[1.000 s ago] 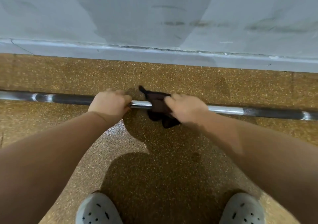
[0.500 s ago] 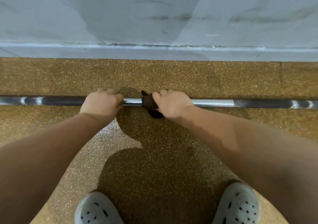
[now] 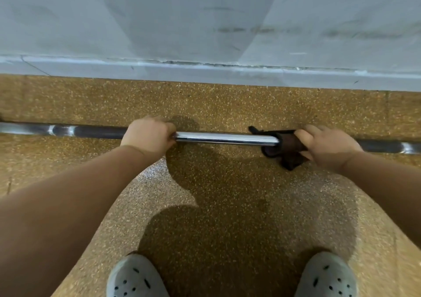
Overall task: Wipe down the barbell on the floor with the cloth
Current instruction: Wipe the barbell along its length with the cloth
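The left hand gripped the barbell; the right hand clutched the cloth round it. Wiping seemed partway, ends undone.

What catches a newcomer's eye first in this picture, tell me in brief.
The shiny barbell runs left to right across the speckled floor, parallel to the grey wall behind it. The left hand grips the bar bare near the middle of the view. To its right, the right hand holds a dark cloth wrapped round the bar.
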